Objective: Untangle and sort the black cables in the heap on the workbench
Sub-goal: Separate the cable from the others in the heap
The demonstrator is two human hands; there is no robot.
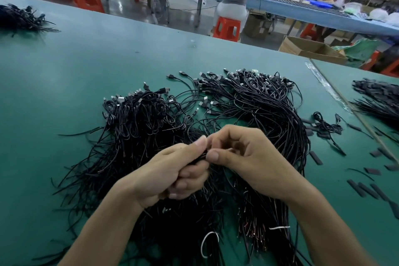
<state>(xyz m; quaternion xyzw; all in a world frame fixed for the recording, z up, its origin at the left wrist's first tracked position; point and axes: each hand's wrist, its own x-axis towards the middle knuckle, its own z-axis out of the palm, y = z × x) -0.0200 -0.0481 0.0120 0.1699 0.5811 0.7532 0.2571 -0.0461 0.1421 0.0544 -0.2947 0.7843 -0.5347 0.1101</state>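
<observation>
Draw one strand at a time out of the heap of black cables (pixel 140 131), spread over the near middle of the table (pixel 75 67), easing along its length rather than yanking, to avoid tightening any loop. Gripping a thin bunch (pixel 200 157) in the curled left hand (pixel 172 173), thumb pressed on top. Pinching that bunch's tip between thumb and forefinger of the right hand (pixel 244 157), remaining fingers loosely bent, both hands low over the heap, thumbs nearly touching.

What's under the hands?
The black cable heap on the green workbench. The left hand and right hand pinch strands between them; the cables directly beneath are covered, so their tangle is unseen.
</observation>
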